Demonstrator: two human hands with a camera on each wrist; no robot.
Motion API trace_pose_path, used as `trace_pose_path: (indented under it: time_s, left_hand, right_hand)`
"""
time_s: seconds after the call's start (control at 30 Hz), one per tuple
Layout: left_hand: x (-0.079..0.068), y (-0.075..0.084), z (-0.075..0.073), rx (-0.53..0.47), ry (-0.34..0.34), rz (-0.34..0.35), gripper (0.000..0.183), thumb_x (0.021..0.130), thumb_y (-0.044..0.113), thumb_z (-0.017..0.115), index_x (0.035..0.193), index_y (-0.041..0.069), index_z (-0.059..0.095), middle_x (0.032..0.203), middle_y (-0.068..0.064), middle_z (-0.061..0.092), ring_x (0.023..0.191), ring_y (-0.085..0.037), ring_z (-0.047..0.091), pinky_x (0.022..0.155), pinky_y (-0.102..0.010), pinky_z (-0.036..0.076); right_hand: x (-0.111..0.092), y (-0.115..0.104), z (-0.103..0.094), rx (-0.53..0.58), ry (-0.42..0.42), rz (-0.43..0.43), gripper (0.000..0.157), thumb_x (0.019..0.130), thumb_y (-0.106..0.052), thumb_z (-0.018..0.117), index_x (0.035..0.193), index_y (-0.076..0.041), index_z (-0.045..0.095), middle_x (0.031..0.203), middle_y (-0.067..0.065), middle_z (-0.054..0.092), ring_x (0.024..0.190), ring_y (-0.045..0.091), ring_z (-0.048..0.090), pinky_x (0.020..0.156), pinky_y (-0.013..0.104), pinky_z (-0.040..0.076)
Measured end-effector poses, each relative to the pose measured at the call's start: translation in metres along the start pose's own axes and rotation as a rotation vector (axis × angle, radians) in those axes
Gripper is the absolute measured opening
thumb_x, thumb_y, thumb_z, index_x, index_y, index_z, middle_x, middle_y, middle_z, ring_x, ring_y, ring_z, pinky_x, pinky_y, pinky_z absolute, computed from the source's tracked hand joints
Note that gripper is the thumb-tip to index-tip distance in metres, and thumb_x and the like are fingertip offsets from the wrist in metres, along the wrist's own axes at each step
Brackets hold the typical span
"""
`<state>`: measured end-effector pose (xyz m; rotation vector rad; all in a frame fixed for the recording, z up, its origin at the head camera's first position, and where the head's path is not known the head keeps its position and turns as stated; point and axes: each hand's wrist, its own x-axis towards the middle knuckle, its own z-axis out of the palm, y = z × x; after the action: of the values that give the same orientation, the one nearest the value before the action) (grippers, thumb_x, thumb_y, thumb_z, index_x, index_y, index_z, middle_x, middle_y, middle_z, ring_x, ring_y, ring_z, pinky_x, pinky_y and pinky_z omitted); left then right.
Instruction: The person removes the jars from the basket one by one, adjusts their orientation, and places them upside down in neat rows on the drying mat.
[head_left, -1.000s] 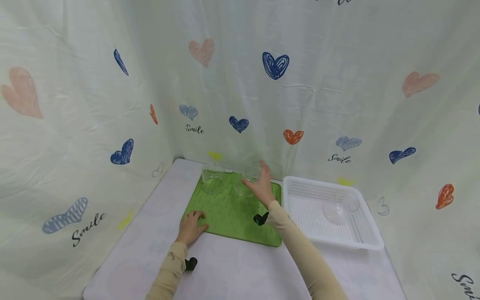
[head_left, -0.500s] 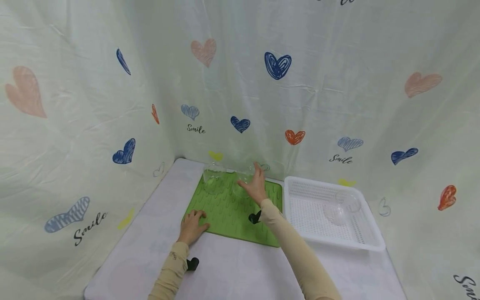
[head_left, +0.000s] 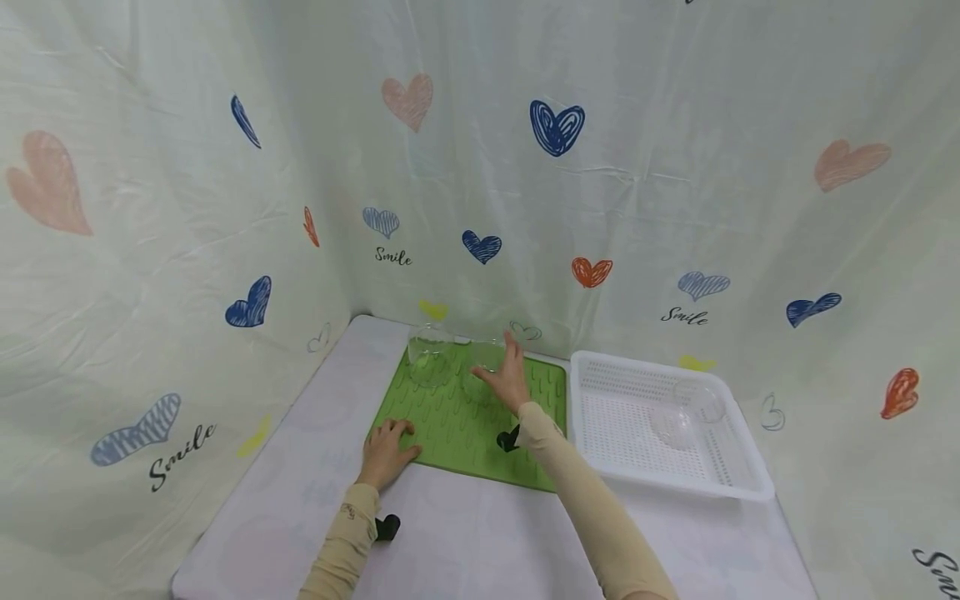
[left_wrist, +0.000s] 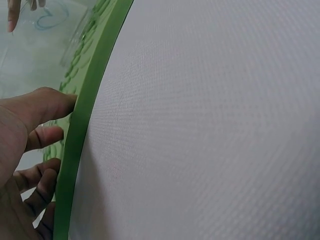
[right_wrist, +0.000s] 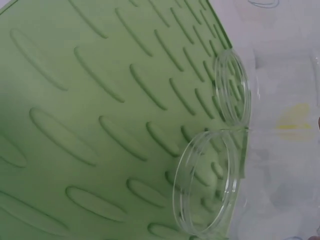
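Observation:
My right hand (head_left: 504,379) is at the back middle of the green mat (head_left: 457,433), its thumb and fingers on either side of a clear cup (head_left: 480,385). In the right wrist view, this cup (right_wrist: 206,182) stands on the mat beside a second clear cup (right_wrist: 233,87); only slivers of fingertips show at the right edge. The second cup (head_left: 429,367) is at the mat's back left in the head view. My left hand (head_left: 386,454) rests on the mat's front left corner. In the left wrist view, its thumb (left_wrist: 55,102) touches the mat's edge.
A white perforated basket (head_left: 611,450) stands right of the mat and holds clear cups (head_left: 672,427) lying toward its right side. Behind the table (head_left: 465,533) hangs a pale curtain (head_left: 637,208) printed with hearts.
My right hand has shifted left and a little nearer to me, with the clear cup between its thumb and fingers. The left hand has stayed on the mat's corner.

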<state>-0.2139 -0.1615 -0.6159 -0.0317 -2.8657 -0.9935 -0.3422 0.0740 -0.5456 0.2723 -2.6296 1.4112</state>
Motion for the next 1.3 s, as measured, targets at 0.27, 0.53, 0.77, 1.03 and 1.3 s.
trace_pose_path:
  time_s: [0.27,0.53,0.77,1.03,1.3]
  left_hand:
    - [0.001,-0.002,0.002,0.009,0.002,0.002,0.031,0.082,0.027,0.076,0.106,0.014,0.062,0.114,-0.015,0.054,0.105,-0.036,0.050,0.086,-0.058,0.043]
    - [0.000,0.000,0.003,0.002,0.001,-0.004,0.031,0.082,0.028,0.076,0.106,0.014,0.062,0.113,-0.014,0.054,0.105,-0.036,0.048,0.086,-0.055,0.042]
    - [-0.001,0.004,-0.002,-0.003,-0.015,-0.022,0.033,0.082,0.028,0.076,0.107,0.013,0.061,0.114,-0.016,0.053,0.107,-0.038,0.046,0.088,-0.056,0.040]
    - [0.002,0.006,0.001,0.056,-0.024,-0.022,0.033,0.083,0.030,0.075,0.107,0.012,0.060,0.113,-0.017,0.053,0.103,-0.038,0.047,0.087,-0.056,0.041]
    - [0.003,0.011,0.001,0.094,-0.023,-0.052,0.034,0.083,0.032,0.075,0.106,0.012,0.060,0.113,-0.019,0.054,0.103,-0.040,0.050,0.086,-0.056,0.042]
  right_hand:
    - [0.000,0.003,0.005,0.001,-0.009,-0.009,0.105,0.080,-0.041,0.077,0.155,-0.019,0.008,0.154,0.019,0.019,0.140,0.038,0.030,0.110,0.054,0.036]
    - [-0.003,0.006,0.004,0.022,-0.020,0.005,0.100,0.082,-0.036,0.076,0.155,-0.013,0.011,0.155,0.019,0.014,0.141,0.039,0.027,0.110,0.056,0.036]
    - [-0.007,0.009,0.000,-0.004,-0.055,0.027,0.103,0.082,-0.039,0.076,0.155,-0.017,0.008,0.157,0.019,0.011,0.143,0.040,0.023,0.111,0.057,0.034]
    - [-0.016,0.008,-0.015,0.002,0.001,-0.013,0.098,0.084,-0.048,0.070,0.155,-0.015,0.010,0.156,0.017,0.017,0.143,0.037,0.026,0.114,0.054,0.030]
    - [-0.039,0.004,-0.035,0.098,0.066,0.026,0.097,0.085,-0.055,0.066,0.156,-0.022,0.008,0.160,0.012,0.016,0.144,0.036,0.024,0.114,0.058,0.028]
